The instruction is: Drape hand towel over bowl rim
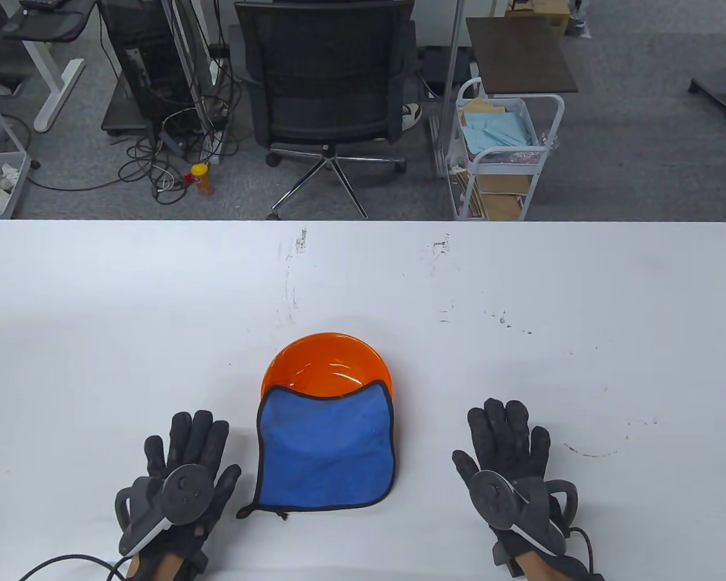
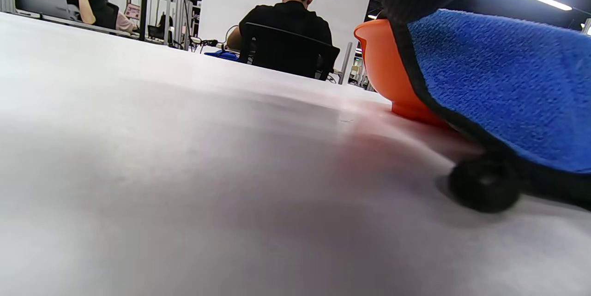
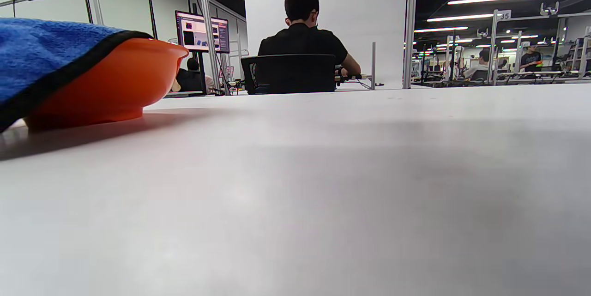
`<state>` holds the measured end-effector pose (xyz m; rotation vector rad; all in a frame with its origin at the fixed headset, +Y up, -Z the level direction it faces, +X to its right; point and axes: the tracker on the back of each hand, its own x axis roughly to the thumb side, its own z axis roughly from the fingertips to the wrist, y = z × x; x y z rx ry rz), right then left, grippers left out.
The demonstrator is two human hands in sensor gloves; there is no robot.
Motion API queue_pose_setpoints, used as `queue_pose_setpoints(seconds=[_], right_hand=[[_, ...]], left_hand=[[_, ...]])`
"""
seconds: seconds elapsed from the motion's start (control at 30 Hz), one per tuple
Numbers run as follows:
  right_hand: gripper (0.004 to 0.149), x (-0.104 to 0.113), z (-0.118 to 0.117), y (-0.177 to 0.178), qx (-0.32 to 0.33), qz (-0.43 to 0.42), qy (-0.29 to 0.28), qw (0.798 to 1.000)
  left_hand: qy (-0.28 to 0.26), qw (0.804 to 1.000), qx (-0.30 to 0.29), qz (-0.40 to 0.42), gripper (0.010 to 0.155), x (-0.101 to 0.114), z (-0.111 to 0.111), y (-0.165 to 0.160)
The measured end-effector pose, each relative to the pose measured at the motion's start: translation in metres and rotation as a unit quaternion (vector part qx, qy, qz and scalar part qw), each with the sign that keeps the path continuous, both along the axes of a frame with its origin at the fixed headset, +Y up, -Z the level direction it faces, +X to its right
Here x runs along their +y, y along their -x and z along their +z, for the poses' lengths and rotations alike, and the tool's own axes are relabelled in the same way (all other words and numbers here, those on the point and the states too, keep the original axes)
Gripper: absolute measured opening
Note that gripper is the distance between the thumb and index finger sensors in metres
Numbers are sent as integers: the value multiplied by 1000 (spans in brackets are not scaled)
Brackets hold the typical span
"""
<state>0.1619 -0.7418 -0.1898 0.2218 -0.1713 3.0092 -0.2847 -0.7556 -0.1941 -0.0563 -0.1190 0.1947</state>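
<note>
An orange bowl stands on the white table near the front middle. A blue hand towel with black trim hangs over the bowl's near rim and runs down onto the table toward me. My left hand rests flat on the table to the left of the towel, fingers spread, holding nothing. My right hand rests flat to the right of the towel, also empty. The left wrist view shows the bowl and towel close by; the right wrist view shows the bowl and towel at the left.
Beyond the table's far edge stand an office chair, a white wire cart and cables on the floor. Scuff marks dot the table top.
</note>
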Motion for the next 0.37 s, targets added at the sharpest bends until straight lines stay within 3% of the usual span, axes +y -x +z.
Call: queue_pose_setpoints(seconds=[0.37], right_hand=[[70,-1,0,0,2,3,4,1000]], left_hand=[[2,1000,-4,3,71,-1,1,0]])
